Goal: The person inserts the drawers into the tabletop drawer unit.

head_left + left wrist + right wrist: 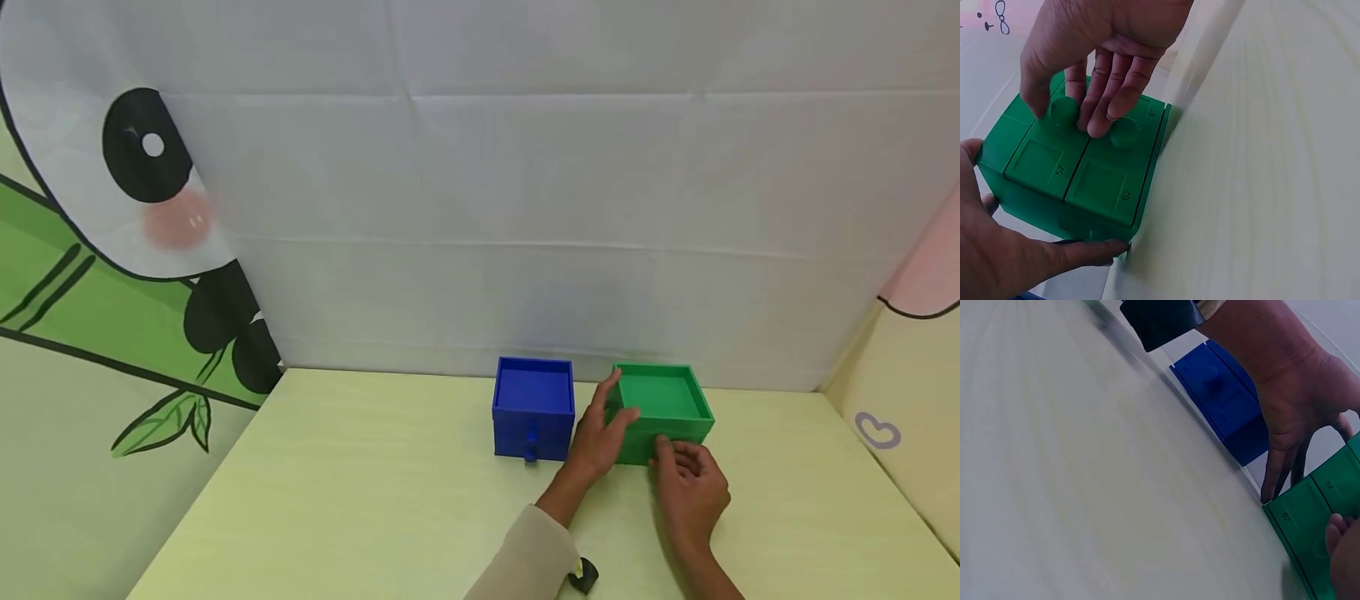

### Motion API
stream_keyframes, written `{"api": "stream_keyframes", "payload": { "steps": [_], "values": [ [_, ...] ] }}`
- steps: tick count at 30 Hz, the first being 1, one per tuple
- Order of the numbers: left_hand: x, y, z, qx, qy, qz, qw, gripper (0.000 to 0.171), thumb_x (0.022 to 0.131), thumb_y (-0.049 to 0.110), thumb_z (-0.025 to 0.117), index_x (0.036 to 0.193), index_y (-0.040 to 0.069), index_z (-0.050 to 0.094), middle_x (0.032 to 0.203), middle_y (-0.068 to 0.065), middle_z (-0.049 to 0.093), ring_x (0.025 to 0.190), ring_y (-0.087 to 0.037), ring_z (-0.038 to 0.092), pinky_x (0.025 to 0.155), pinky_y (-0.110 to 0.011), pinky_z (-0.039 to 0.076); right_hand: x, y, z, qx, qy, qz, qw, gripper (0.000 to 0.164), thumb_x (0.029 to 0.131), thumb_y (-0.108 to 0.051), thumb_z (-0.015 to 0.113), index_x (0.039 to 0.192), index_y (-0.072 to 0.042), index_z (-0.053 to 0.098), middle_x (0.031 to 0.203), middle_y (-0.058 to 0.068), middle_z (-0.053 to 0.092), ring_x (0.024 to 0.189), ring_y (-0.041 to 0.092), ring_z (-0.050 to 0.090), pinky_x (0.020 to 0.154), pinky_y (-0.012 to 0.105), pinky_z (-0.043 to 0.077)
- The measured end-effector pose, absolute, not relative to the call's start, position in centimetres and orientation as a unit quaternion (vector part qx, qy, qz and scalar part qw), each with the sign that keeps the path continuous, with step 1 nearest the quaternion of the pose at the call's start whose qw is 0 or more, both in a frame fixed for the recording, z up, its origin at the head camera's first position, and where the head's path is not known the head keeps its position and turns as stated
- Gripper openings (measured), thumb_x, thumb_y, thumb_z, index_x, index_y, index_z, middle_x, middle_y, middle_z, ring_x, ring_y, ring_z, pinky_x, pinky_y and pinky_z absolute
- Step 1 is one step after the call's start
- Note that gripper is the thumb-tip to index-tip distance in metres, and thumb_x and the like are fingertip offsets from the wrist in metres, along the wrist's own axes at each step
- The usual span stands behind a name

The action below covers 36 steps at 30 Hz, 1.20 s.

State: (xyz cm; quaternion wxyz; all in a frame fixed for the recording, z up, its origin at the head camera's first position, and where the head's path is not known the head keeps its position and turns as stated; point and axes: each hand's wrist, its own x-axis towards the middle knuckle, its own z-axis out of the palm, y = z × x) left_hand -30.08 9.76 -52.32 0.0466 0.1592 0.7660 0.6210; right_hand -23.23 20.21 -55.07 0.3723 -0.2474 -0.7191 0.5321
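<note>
A green box with a shallow tray top stands at the right, its two small drawers facing the person. My left hand braces its left side with straight fingers, the thumb over the top edge; the left wrist view shows a finger stretched along that side. At the front, my right hand pinches the round knob of the upper drawer between thumb and fingers. Below it, the lower drawer's knob shows beside the fingertips. Both drawers look flush with the box front.
A blue box of similar build, with knobs on its front, stands just left of my left hand. Behind both boxes rises a white cloth wall. The pale yellow table stretches left; a patterned side panel borders it at right.
</note>
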Motion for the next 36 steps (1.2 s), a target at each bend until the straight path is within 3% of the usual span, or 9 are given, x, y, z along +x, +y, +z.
{"api": "stream_keyframes", "payload": {
  "steps": [3,9,17,20,24,29,33,36],
  "values": [
    [-30.0,9.9,-52.1,0.162,0.771,0.615,0.033,0.055,0.098,0.046,0.051,0.150,0.050,0.033,0.156,0.003,0.037,0.141,-0.028,0.037,0.105,-0.055,0.039,-23.1,20.3,-54.9,-0.269,-0.723,0.529,0.354,0.034,0.094,-0.039,0.066,0.095,-0.006,0.068,0.073,0.001,0.072,0.056,0.003,0.066,0.056,0.012,0.045],
    [-29.6,10.2,-51.5,0.163,0.755,0.634,-0.028,0.052,0.096,0.033,0.057,0.147,0.037,0.046,0.150,0.002,0.044,0.139,-0.024,0.041,0.104,-0.049,0.043,-22.8,20.6,-54.9,-0.315,-0.730,0.514,0.323,0.041,0.099,-0.048,0.052,0.096,-0.007,0.060,0.057,-0.005,0.063,0.047,0.001,0.055,0.056,0.021,0.038],
    [-29.2,9.8,-50.2,0.193,0.709,0.672,-0.094,0.050,0.095,0.018,0.059,0.145,0.021,0.051,0.150,-0.005,0.046,0.138,-0.015,0.041,0.107,-0.035,0.042,-23.0,20.6,-54.6,-0.304,-0.717,0.541,0.318,0.035,0.103,-0.043,0.048,0.098,-0.010,0.055,0.071,0.007,0.067,0.046,0.002,0.058,0.043,0.022,0.043],
    [-28.8,9.3,-49.8,0.216,0.700,0.671,-0.115,0.047,0.096,0.017,0.059,0.142,0.013,0.054,0.147,-0.011,0.049,0.137,-0.016,0.043,0.106,-0.034,0.044,-22.9,20.5,-54.6,-0.299,-0.723,0.538,0.313,0.033,0.104,-0.040,0.046,0.100,-0.009,0.055,0.074,0.005,0.065,0.050,0.000,0.058,0.045,0.020,0.045],
    [-28.5,8.2,-49.6,0.277,0.690,0.643,-0.185,0.036,0.096,0.011,0.059,0.131,0.003,0.061,0.135,-0.015,0.060,0.128,-0.018,0.054,0.098,-0.035,0.050,-22.9,20.4,-54.8,-0.280,-0.736,0.523,0.324,0.031,0.104,-0.035,0.046,0.103,-0.006,0.058,0.078,0.002,0.064,0.055,-0.003,0.058,0.049,0.017,0.045],
    [-28.1,6.8,-49.9,0.336,0.684,0.570,-0.309,0.023,0.093,0.008,0.060,0.114,0.004,0.069,0.107,-0.012,0.072,0.100,-0.016,0.068,0.076,-0.022,0.056,-22.8,20.7,-55.2,-0.241,-0.762,0.484,0.357,0.026,0.103,-0.027,0.051,0.106,-0.003,0.061,0.082,-0.002,0.065,0.062,-0.012,0.055,0.054,0.013,0.041],
    [-27.7,5.6,-49.9,0.355,0.688,0.504,-0.384,0.015,0.089,0.008,0.062,0.101,0.009,0.070,0.089,-0.002,0.071,0.080,-0.011,0.064,0.061,-0.011,0.047,-22.6,20.6,-55.5,-0.210,-0.786,0.450,0.369,0.022,0.101,-0.022,0.055,0.108,-0.002,0.062,0.086,0.007,0.068,0.067,-0.019,0.048,0.055,0.012,0.038],
    [-27.6,4.8,-49.6,0.369,0.693,0.454,-0.421,0.012,0.087,0.011,0.062,0.097,0.013,0.070,0.086,0.003,0.070,0.076,-0.007,0.061,0.061,-0.009,0.043,-22.5,20.4,-55.4,-0.189,-0.801,0.428,0.372,0.024,0.101,-0.021,0.057,0.110,0.001,0.062,0.092,0.015,0.068,0.072,-0.022,0.043,0.057,0.008,0.037]
  ]
}}
